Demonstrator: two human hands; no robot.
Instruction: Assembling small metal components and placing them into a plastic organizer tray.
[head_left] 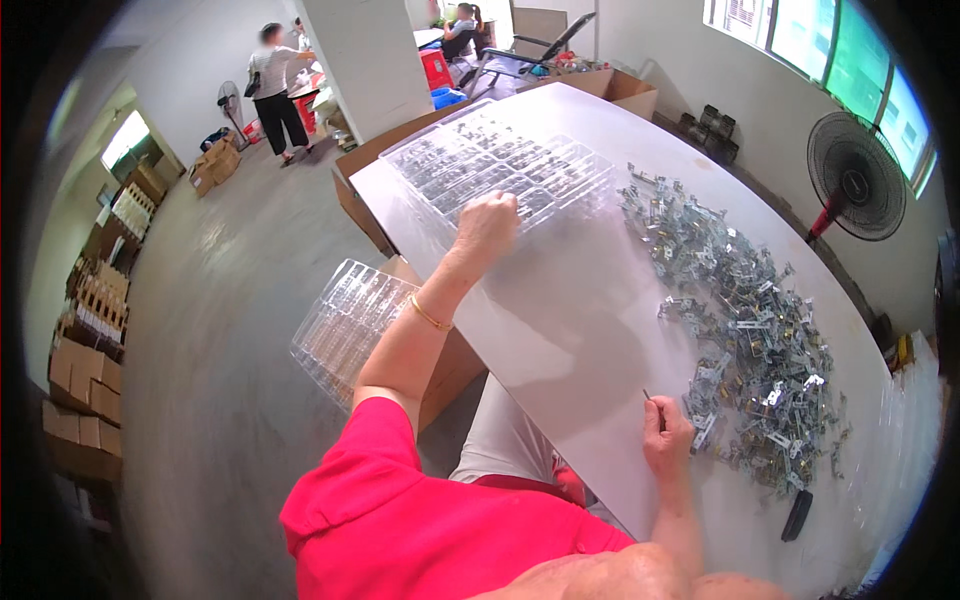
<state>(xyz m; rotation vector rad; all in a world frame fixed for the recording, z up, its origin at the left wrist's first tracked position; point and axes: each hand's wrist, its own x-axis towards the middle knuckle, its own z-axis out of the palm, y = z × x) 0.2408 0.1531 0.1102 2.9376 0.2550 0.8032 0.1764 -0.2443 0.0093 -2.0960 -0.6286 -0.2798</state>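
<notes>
Over the near edge of a clear plastic compartment tray (425, 165), my left hand (488, 225) is closed with the fingertips bent down. Whatever it holds, if anything, is hidden behind the fingers. Rows of small metal parts fill many of the tray's compartments. My right hand (668, 437) is closed in a pinch above the white table (560, 340). A thin, dark metal piece (647, 394) sticks out between its thumb and finger. Just right of that hand spreads a big loose heap of small silvery metal parts (740, 330), some with brass-coloured bits.
Below the table's left edge, another clear compartment tray (340, 320) rests on a cardboard box (450, 375). A black oblong object (797, 515) lies at the heap's near end. Clear plastic sheets (900, 450) stand at the right. A fan (856, 178) stands beyond; a person (275, 80) stands far left.
</notes>
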